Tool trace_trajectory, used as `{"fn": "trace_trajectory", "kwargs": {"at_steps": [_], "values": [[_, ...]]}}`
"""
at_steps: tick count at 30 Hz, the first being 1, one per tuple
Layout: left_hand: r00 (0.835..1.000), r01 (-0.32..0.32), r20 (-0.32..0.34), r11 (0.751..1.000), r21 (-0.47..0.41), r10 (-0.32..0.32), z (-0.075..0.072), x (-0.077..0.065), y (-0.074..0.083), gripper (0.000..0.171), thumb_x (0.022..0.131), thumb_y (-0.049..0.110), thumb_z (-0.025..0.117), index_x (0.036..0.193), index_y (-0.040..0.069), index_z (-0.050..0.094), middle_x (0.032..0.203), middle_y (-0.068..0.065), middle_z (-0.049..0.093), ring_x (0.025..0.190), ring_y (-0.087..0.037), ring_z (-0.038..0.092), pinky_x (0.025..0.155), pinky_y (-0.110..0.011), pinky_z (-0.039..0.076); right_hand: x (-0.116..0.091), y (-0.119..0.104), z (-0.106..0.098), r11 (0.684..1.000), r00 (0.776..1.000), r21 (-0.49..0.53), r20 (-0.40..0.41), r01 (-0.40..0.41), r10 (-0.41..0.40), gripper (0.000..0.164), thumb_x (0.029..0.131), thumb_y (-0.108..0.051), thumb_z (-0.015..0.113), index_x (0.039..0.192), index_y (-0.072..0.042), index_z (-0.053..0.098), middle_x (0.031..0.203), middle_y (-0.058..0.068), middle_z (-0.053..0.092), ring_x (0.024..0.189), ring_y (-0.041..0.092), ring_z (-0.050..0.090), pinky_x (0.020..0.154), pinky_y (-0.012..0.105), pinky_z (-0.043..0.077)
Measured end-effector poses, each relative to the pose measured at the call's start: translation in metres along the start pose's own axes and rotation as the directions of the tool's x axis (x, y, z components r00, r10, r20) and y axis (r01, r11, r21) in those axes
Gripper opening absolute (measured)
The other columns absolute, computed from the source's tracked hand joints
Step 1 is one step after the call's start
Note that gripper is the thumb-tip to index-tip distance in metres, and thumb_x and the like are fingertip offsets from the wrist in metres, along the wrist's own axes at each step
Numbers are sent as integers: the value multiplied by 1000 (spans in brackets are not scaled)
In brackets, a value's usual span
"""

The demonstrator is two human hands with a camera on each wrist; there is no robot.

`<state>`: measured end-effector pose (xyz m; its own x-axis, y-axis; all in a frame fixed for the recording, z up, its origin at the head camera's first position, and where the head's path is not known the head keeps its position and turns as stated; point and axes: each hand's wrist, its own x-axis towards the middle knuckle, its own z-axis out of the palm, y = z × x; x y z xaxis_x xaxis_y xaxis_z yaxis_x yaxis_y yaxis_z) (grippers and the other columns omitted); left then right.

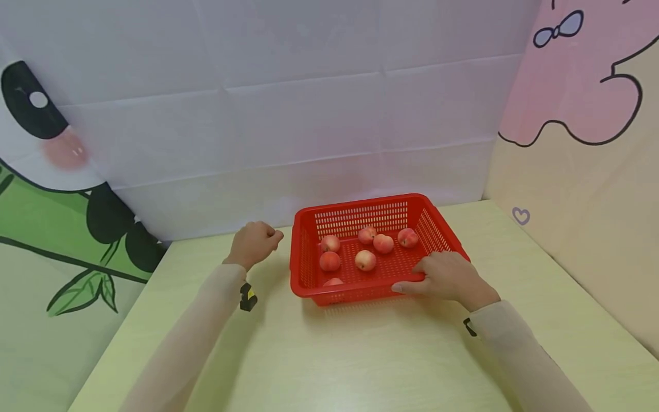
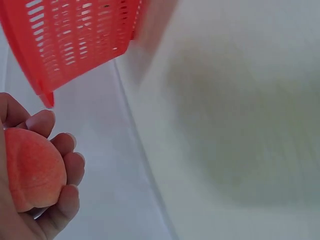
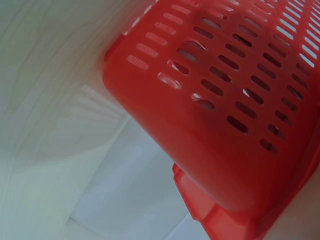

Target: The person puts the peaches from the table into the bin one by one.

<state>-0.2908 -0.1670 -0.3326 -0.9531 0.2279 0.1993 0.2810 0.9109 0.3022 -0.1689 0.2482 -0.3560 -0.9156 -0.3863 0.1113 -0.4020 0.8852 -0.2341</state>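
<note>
A red slotted plastic basket (image 1: pixel 329 296) stands toward the back of the table, with several peaches (image 1: pixel 365 260) spread over its floor. To the left of it, my left hand (image 1: pixel 253 245) is raised with curled fingers. The left wrist view shows a reddish peach (image 2: pixel 36 170) held in that palm, outside the basket and close to its rim. At the basket's front right corner, my right hand (image 1: pixel 447 276) grips the rim, thumb along the front edge and fingers over the side. Only the basket's outer wall (image 3: pixel 165 115) fills the right wrist view; the right fingers are hidden there.
The pale wood-patterned table (image 1: pixel 329 360) runs up to a white cloth backdrop (image 1: pixel 309 114) just behind the basket. A printed side panel (image 1: pixel 576 229) borders the table on the right, and a cartoon-printed cloth (image 1: pixel 67 257) hangs at the left.
</note>
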Motion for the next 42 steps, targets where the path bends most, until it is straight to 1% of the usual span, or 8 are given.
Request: {"fn": "trace_trajectory", "kwargs": {"at_steps": [4,7,10,14,21,30,36,42], "values": [[999,-33,-21,999,7,33,-11,-1,11,44,90,28,46,49,17,58,47,3,51,45,-15,40,42,-27,28,1,1,0,1000,1000,0,-2,-1,1,66,70,-88,43,49,-25,42,48,-11,23,49,6,24,48,26,21],[995,-84,-51,996,36,86,-17,1,22,46,90,28,46,46,17,51,48,5,52,46,-15,40,43,-27,28,1,1,-1,1000,1000,-2,-3,-3,3,66,69,-89,42,49,-26,43,48,-11,23,49,6,24,48,27,21],[986,-134,-86,988,74,140,-23,2,34,46,91,29,46,46,17,44,45,6,45,46,-13,38,44,-27,27,1,2,-1,1000,1000,1,-4,-4,4,66,69,-89,42,49,-26,43,48,-11,23,49,6,24,48,27,21],[971,-187,-126,975,121,202,-31,4,51,44,90,27,46,47,18,39,45,5,32,47,-13,33,45,-28,25,0,2,0,1000,1000,5,-2,-2,2,66,69,-89,42,49,-26,44,48,-11,24,49,6,25,48,26,22],[955,-249,-132,959,138,267,-44,6,79,42,89,23,46,48,17,38,47,5,30,48,-12,30,45,-27,25,1,2,0,1000,1000,8,-4,0,0,66,69,-88,42,49,-26,43,48,-11,23,49,6,24,48,26,21],[918,-317,-197,935,156,344,-49,13,103,46,92,29,47,48,17,39,46,5,30,48,-12,31,44,-27,25,1,3,1,1000,1000,10,-9,4,-4,66,70,-88,43,49,-25,38,49,-11,20,49,6,21,47,26,19],[906,-346,-206,927,145,370,-49,15,120,46,91,28,48,48,18,36,46,6,29,48,-11,29,45,-27,23,2,4,3,1000,1000,5,-6,-6,6,67,68,-89,42,48,-26,40,48,-12,22,49,5,24,47,26,21],[894,-370,-218,920,130,390,-46,20,136,46,91,28,48,48,17,38,47,5,31,48,-12,31,46,-26,25,3,4,3,1000,1000,9,-5,-3,3,67,68,-89,43,48,-25,39,48,-12,22,49,5,23,48,26,20]]}}
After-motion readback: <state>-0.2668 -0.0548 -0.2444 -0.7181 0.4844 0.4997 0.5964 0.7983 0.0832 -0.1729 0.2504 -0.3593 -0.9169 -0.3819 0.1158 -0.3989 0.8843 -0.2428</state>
